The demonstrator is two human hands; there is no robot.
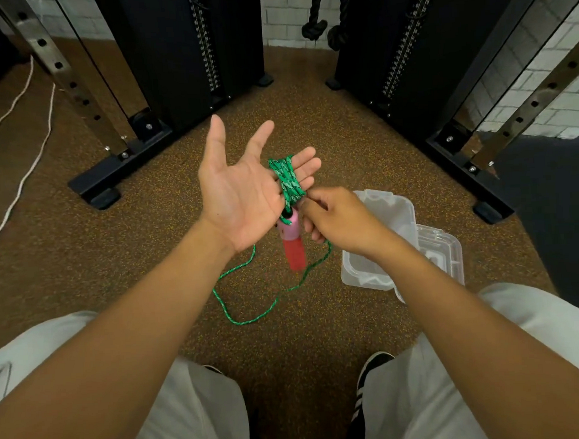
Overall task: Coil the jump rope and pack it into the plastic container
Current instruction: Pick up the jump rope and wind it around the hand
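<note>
L hand (243, 191) is palm-up w/ fingers spread apart, several turns of the green jump rope (287, 180) wound round its last fingers; R hand (337, 222) sits just beside it, fingers pinched together on the rope at the coil's lower end. A pink-and-red handle (292, 242) hangs below the L palm, and the loose rope loops down to the speckled floor (287, 337). The clear plastic container (383, 248) lies open on the floor just right of the hands, partly behind the R wrist.
</note>
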